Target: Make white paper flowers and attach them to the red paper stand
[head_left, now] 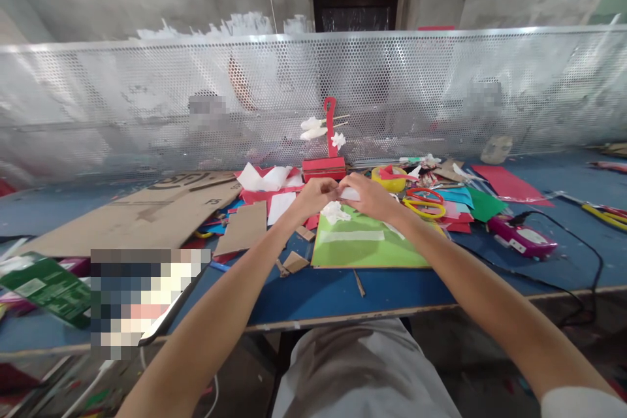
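Above the lime-green sheet, my left hand and my right hand meet with their fingertips pinched together. A small piece of white paper shows between them, partly covered by my right fingers. Just below the hands lies a crumpled white paper flower. A white paper strip rests flat across the green sheet. Behind my hands stands a red box-shaped base with an upright red hooked piece, which carries white paper flowers on thin sticks.
Scissors with red and yellow handles and a yellow tape roll lie to the right. Farther right is a purple corded device. Cardboard and a tablet-like screen occupy the left. A perforated metal partition stands behind.
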Motion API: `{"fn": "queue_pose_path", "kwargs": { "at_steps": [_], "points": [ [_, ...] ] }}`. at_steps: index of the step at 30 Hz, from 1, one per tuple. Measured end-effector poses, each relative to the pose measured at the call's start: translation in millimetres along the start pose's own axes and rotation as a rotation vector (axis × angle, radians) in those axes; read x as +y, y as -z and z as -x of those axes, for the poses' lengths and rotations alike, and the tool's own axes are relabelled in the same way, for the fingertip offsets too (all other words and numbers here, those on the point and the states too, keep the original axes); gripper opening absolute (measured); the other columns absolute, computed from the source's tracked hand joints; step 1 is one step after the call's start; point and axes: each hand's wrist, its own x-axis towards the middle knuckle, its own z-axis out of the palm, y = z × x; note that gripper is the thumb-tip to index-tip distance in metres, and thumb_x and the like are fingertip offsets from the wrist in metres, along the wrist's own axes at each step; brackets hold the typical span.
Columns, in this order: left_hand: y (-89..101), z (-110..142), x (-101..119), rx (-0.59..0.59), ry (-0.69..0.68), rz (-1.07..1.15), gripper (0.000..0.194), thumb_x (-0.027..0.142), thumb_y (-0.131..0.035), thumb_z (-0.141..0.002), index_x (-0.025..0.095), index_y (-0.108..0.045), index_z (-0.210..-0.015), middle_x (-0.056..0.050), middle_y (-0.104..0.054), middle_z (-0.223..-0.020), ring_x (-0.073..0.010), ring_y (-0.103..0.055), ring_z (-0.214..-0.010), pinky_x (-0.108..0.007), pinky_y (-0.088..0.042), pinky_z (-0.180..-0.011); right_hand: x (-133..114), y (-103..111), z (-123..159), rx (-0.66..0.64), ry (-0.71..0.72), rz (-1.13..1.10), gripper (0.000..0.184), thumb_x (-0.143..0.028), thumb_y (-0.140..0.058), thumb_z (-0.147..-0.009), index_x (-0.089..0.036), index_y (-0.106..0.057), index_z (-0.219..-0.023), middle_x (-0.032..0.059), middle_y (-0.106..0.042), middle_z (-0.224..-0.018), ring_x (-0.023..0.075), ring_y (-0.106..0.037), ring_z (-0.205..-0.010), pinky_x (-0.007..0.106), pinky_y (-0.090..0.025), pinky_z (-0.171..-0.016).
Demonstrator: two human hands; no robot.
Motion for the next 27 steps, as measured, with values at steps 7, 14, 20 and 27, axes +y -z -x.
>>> {"fn": "queue_pose_path", "kwargs": {
  "at_steps": [7,14,20,27],
  "points": [
    [1.3,1.0,0.6,0.013,0.064,0.152,0.028,0.041,-0.067,-0.079,0.013,-0.068,-0.081,-0.003,-0.065,-0.069,-0.0117,-0.056,-0.061,-0.024,-0.040,-0.057,1.1,4.6,-1.4,0.059,-0.009,-0.020,0.013,-0.031,-0.059,-0.092,-0.022,-0.068,-0.093,0.0051,-0.070,-0.092,0.0198,-0.062,-0.088,0.031,-0.041,-0.081],
    [0.0,0.1,-1.6,0.003,0.068,0.149,0.028,0.041,-0.067,-0.080,0.013,-0.068,-0.082,-0.003,-0.065,-0.069,-0.0107,-0.055,-0.060,-0.023,-0.038,-0.057,2.3,3.6,-1.2,0.095,-0.060,-0.031,0.017,-0.029,-0.059,-0.091,-0.023,-0.072,-0.101,0.0044,-0.074,-0.098,0.0196,-0.064,-0.088,0.030,-0.043,-0.080],
    [-0.8,-0.2,-1.4,0.000,0.102,0.163,0.026,0.040,-0.065,-0.081,0.014,-0.067,-0.081,-0.003,-0.065,-0.068,-0.0100,-0.054,-0.057,-0.023,-0.038,-0.054,5.7,1.6,-2.4,0.136,-0.066,-0.035,0.017,-0.030,-0.060,-0.091,-0.025,-0.076,-0.095,0.0042,-0.075,-0.096,0.0210,-0.065,-0.091,0.032,-0.044,-0.083],
    [-1.7,0.3,2.9,0.020,0.115,0.234,0.026,0.040,-0.070,-0.076,0.014,-0.068,-0.078,-0.002,-0.064,-0.065,-0.0102,-0.054,-0.057,-0.024,-0.041,-0.056,3.2,1.1,-3.8,0.152,-0.170,-0.100,0.016,-0.034,-0.064,-0.088,-0.023,-0.075,-0.094,0.0047,-0.075,-0.096,0.0207,-0.066,-0.087,0.031,-0.046,-0.079]
  ]
}}
